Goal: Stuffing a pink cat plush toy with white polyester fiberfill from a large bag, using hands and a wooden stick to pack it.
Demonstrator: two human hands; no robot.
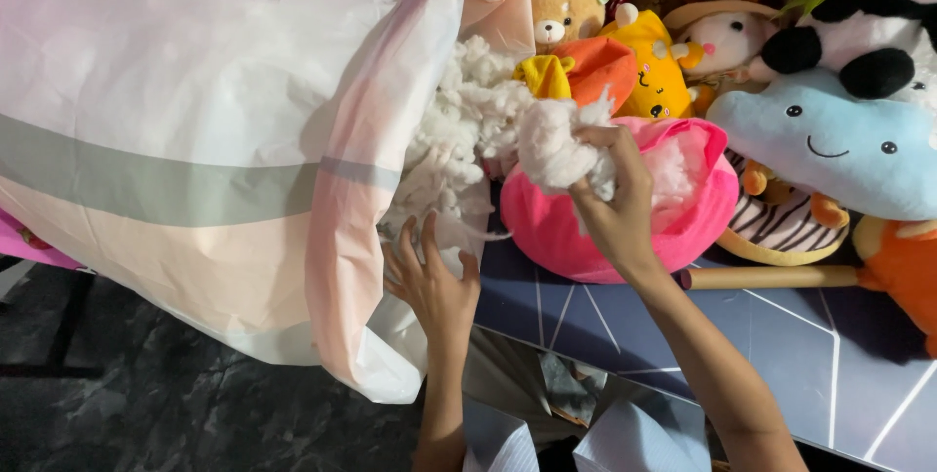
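The right hand (613, 201) is closed around a tuft of white stuffing (558, 148), held at the open top of a pink plush shell (625, 228) that rests on a dark blue surface (781, 335) with thin white lines. The left hand (432, 282) lies with fingers spread against the lip of a large plastic bag (215, 130), pale pink and white with a grey-green band, lying on its side with loose stuffing spilling from its mouth. Behind the shell sit a tan teddy bear (564, 5), a yellow plush toy (656, 67) and a light blue smiling cushion (830, 140)
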